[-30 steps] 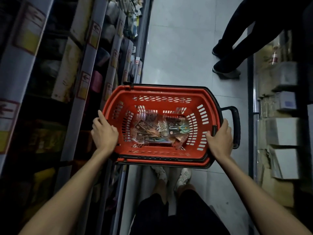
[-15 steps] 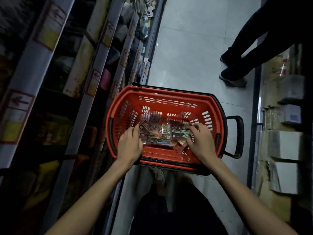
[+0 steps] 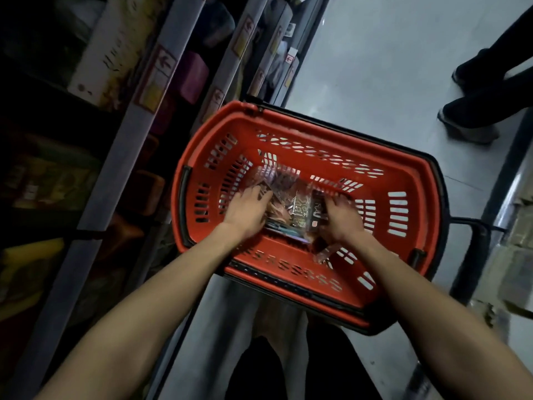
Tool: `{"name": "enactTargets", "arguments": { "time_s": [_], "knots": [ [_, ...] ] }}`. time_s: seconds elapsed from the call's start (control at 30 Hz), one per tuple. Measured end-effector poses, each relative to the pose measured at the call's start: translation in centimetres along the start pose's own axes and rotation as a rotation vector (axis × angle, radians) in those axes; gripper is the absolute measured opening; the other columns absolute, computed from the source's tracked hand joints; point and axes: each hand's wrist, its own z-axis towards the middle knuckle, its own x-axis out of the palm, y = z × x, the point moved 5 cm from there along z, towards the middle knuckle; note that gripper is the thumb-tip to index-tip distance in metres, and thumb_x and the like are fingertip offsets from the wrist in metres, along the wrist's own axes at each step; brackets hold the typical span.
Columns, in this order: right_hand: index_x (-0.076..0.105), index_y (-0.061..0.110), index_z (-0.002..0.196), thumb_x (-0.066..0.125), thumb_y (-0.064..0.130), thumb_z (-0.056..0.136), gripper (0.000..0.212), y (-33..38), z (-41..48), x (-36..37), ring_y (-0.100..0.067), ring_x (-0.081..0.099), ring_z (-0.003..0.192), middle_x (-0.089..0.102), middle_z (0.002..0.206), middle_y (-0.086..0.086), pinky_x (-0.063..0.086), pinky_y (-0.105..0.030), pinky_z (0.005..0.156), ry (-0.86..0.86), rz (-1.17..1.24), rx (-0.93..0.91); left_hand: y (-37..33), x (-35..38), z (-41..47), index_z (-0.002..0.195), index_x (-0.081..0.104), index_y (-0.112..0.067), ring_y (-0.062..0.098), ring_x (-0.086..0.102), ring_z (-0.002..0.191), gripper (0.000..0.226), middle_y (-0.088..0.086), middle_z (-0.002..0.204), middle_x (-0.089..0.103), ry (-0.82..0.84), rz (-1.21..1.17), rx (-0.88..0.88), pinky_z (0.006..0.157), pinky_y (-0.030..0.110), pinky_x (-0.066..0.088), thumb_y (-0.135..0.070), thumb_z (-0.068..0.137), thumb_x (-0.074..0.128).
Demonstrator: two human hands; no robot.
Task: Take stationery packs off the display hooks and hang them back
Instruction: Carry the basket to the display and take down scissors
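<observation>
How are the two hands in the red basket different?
The left hand lies on the clear, shiny packs at the pile's left side. The right hand lies on a dark pack at its right side. The left hand's fingers point toward the right, the right hand's toward the left. Both are inside the red basket and touch the pile. Blur hides whether either has a grip.

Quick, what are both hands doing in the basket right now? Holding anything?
Left hand: open, lying on the packs in the basket.
Right hand: on the packs too; grip too blurred to tell.
</observation>
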Motion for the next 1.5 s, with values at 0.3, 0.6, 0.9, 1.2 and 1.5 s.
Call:
{"name": "enactTargets", "arguments": {
  "time_s": [0.3,0.6,0.9,1.2,1.5],
  "knots": [
    [0.055,0.013,0.135,0.071,0.023,0.088,0.051,-1.3,0.7,-0.9,-0.038,0.060,0.114,0.056,0.132,-0.019,0.051,-0.041,0.091,-0.027,-0.138,-0.040,-0.1,1.2,5.5,0.161,0.024,-0.015,0.036,0.024,0.153,0.083,0.018,0.165,0.028,0.035,0.214,0.022,0.120,0.046,0.029,-0.021,0.090,0.068],
    [0.060,0.018,0.118,0.064,0.030,0.089,0.031,-0.2,-1.2,-3.0,-0.036,0.065,0.112,0.069,0.118,-0.011,0.052,-0.040,0.083,-0.001,-0.153,-0.115,-0.1,-0.7,5.8,0.151,0.047,-0.011,0.033,0.042,0.140,0.052,0.011,0.152,0.051,-0.010,0.419,0.114,0.110,0.045,0.032,-0.021,0.100,0.049],
    [0.077,0.030,0.109,0.071,0.026,0.089,0.022,-0.9,-6.5,-8.6,-0.020,0.073,0.092,0.079,0.098,0.006,0.057,-0.035,0.074,-0.210,0.451,-0.017,-1.5,-7.1,-0.1,0.082,0.077,-0.023,0.026,0.053,0.101,0.008,-0.011,0.081,0.069,-0.212,0.399,0.238,0.087,0.043,0.029,-0.028,0.083,0.071],
    [0.077,0.024,0.092,0.081,0.029,0.084,0.010,-0.8,-13.0,-16.1,-0.005,0.073,0.082,0.078,0.087,0.009,0.057,-0.032,0.079,-0.204,0.964,-0.011,0.0,-15.8,-7.5,0.097,0.077,-0.034,0.014,0.058,0.110,0.013,-0.017,0.102,0.071,-0.296,-0.433,0.145,0.096,0.043,0.042,-0.043,0.088,0.077],
    [0.072,0.003,0.107,0.072,0.015,0.088,0.023,2.2,-20.5,-21.9,-0.030,0.074,0.088,0.076,0.104,-0.020,0.062,-0.035,0.076,0.033,1.622,-0.054,-0.3,-24.0,-11.4,0.102,0.082,-0.017,-0.002,0.071,0.086,0.015,-0.006,0.096,0.081,-0.086,-1.094,0.184,0.081,0.014,0.052,-0.020,0.087,0.081]
  ]
}}
